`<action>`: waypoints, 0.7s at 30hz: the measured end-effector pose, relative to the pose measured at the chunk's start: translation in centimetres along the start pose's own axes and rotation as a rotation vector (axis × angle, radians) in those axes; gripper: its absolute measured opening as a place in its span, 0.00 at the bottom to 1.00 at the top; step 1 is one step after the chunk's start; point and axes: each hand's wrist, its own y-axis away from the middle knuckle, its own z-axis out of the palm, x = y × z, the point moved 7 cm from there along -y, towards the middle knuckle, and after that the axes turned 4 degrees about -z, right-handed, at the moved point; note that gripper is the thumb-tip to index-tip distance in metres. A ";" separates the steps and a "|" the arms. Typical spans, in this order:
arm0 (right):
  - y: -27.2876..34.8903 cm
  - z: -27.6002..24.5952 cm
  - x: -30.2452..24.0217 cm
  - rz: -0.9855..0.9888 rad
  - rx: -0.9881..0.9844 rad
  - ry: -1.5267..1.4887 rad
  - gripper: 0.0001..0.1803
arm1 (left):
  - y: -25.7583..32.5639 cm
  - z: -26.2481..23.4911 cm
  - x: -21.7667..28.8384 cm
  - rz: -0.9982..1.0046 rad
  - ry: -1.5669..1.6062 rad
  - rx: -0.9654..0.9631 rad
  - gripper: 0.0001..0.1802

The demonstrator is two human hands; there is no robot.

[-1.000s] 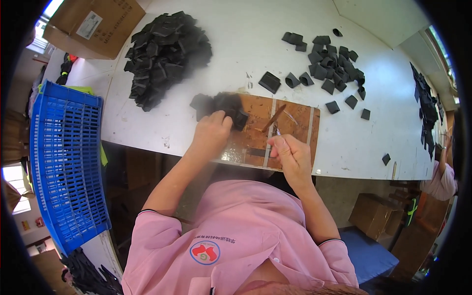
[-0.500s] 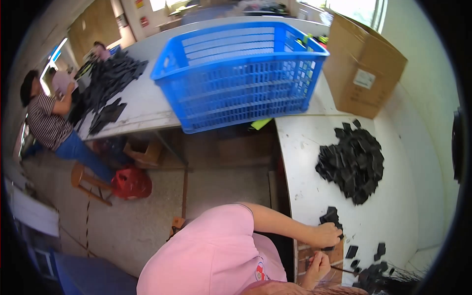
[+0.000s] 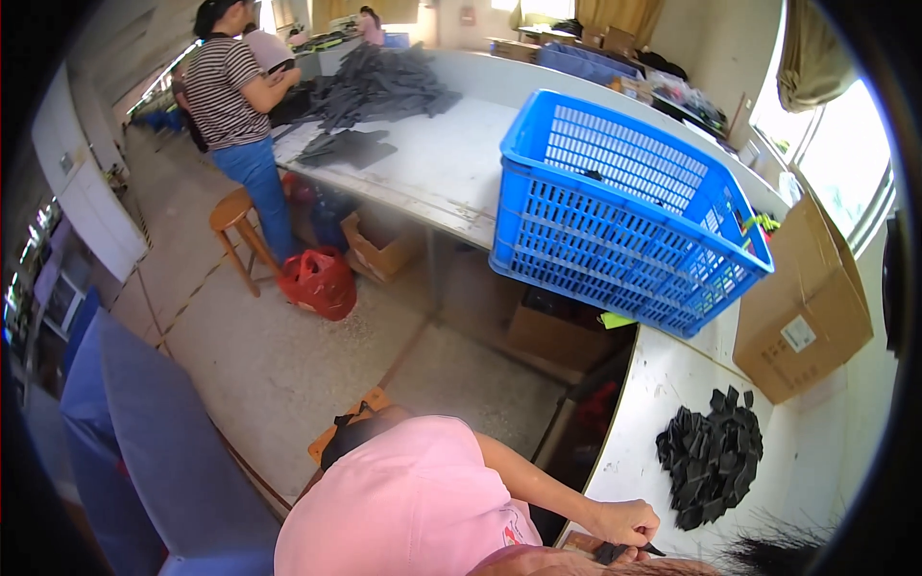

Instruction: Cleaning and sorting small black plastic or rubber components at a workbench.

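Note:
My left hand (image 3: 624, 522) is at the lower right, its fingers curled and pressed down at a small flat black piece (image 3: 611, 553). Just below it, my right hand (image 3: 631, 556) shows only in part, with its fingers bent close to the left hand. A dark pointed end (image 3: 654, 549) sticks out beside the fingers; whether it is a tool or another black piece I cannot make out. Under the hands lies a brown board (image 3: 580, 542) on the white table. Farther up the table, a heap of small flat black pieces (image 3: 711, 456) lies apart from my hands.
A blue plastic crate (image 3: 615, 226) stands on the white table (image 3: 451, 187), beside a cardboard box (image 3: 807, 307). Long black strips (image 3: 375, 86) are piled at the far left, where a person in a striped shirt (image 3: 226, 91) stands. A stool (image 3: 235, 216) and red bag (image 3: 317, 283) are on the floor.
The view has swung left, so the crate and table sit farther right and my hands lower. My right hand, which held a thin dark tool, is now mostly hidden; both hands are close together.

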 end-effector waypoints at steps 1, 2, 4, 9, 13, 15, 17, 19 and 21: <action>-0.3 0.0 -0.3 -0.010 -0.010 -0.010 0.17 | 0.1 -0.2 0.6 0.035 -0.135 -0.002 0.04; -0.6 0.1 -0.8 -0.057 -0.032 0.078 0.17 | 0.3 -0.2 0.4 0.002 0.029 0.001 0.04; -1.1 0.5 -2.6 -0.178 -0.015 0.255 0.15 | 0.5 -0.6 1.1 0.077 0.004 0.031 0.04; -1.4 0.2 -2.0 -1.714 0.168 -0.344 0.14 | 0.8 -0.5 3.4 0.204 -0.324 0.075 0.04; -1.9 1.1 -2.7 -0.499 -0.175 0.375 0.12 | 1.5 -0.7 3.6 0.157 -0.439 0.159 0.04; -1.8 1.0 -2.6 -0.496 -0.205 0.385 0.11 | 1.7 -0.3 3.2 0.147 -0.502 0.198 0.04; -3.6 1.6 -1.1 -0.493 -0.236 0.397 0.11 | 2.1 -0.2 3.4 0.215 -0.526 0.286 0.02; -0.3 0.2 -1.8 -1.884 0.127 -0.083 0.09 | 2.0 0.5 3.0 0.266 -0.523 0.293 0.04; -0.2 0.0 -0.8 -1.878 0.150 -0.022 0.09 | 2.1 0.6 3.2 0.311 -0.522 0.321 0.06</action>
